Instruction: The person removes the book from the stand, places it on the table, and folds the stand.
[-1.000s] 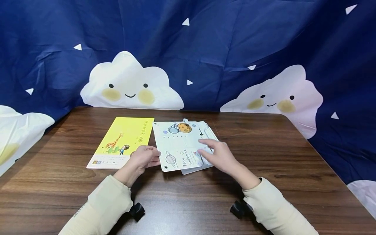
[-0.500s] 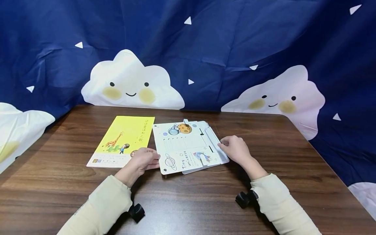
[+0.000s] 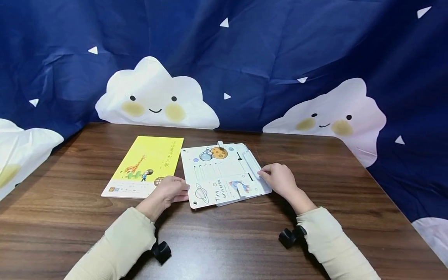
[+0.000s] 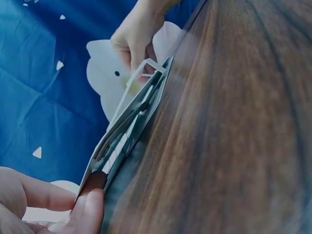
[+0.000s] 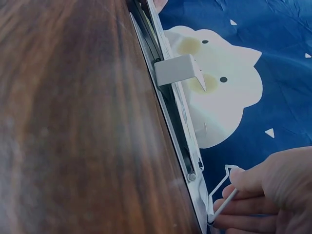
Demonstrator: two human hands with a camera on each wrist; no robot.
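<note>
A folded white book stand (image 3: 224,171) printed with "Tiny universe", an astronaut and planets lies at the middle of the table. My left hand (image 3: 169,192) pinches its left edge between thumb and fingers. In the left wrist view the stand's layered panels (image 4: 129,124) show edge-on, tilted against the wood. My right hand (image 3: 280,181) is at the right end, where thumb and fingers pinch a thin white ledge frame (image 5: 226,192) that sticks out from the panel. A bent white page clip (image 5: 175,70) juts from the side edge in the right wrist view.
A yellow book (image 3: 148,161) with a giraffe on its cover lies just left of the stand, partly behind my left hand. The brown wooden table (image 3: 224,237) ends at a blue cloth (image 3: 245,58) with smiling clouds.
My right hand has moved from over the stand's right part out to its right end and taken hold of the ledge frame. My left hand keeps its pinch on the left edge.
</note>
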